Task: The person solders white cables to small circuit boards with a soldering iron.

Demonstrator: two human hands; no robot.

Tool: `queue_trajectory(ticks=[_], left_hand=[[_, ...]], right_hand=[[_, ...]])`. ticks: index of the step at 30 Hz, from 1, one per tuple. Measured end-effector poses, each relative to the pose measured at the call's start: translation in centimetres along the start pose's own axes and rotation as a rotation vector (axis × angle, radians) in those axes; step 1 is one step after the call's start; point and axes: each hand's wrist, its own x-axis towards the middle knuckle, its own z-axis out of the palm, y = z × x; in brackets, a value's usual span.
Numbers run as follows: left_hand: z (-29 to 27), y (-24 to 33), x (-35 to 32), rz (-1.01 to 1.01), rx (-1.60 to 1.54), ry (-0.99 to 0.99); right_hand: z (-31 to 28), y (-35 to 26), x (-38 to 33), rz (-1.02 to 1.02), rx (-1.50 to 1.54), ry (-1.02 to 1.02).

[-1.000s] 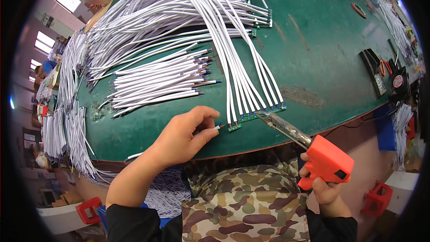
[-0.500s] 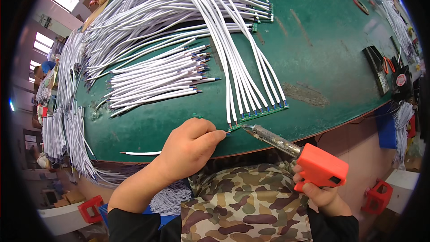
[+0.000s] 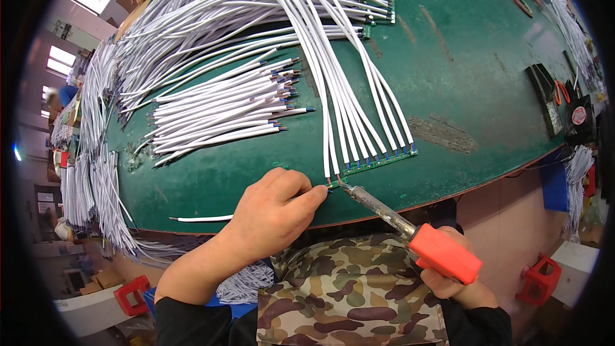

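My right hand grips a soldering gun with a red handle. Its metal tip meets the left end of a narrow green circuit board strip near the table's front edge. White cables run from that strip toward the far side, their bared red and blue wires at the board. With fingers pinched, my left hand holds a short white cable; its blue wire end pokes out at the board's left end. Most of this cable's middle is hidden behind the hand.
Short white cables lie bundled left of centre on the green table. A large heap of longer cables covers the far left. Red-handled pliers and a black stand are at the right. Red stools stand below. Another person sits at the far left.
The soldering gun has moved left and slightly lower at its handle, and its tip now sits farther left on the board. My left hand stays nearly in place, still pinching the cable.
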Motion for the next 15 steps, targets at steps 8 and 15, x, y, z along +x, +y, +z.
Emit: queue_trajectory(ticks=[8,15], left_hand=[[0.0,0.0,0.0,0.000,0.008,0.012],[0.1,0.1,-0.2,-0.001,0.022,0.027]], right_hand=[[0.4,-0.1,1.0,-0.057,-0.051,-0.045],[0.1,-0.4,1.5,-0.074,-0.074,-0.123]])
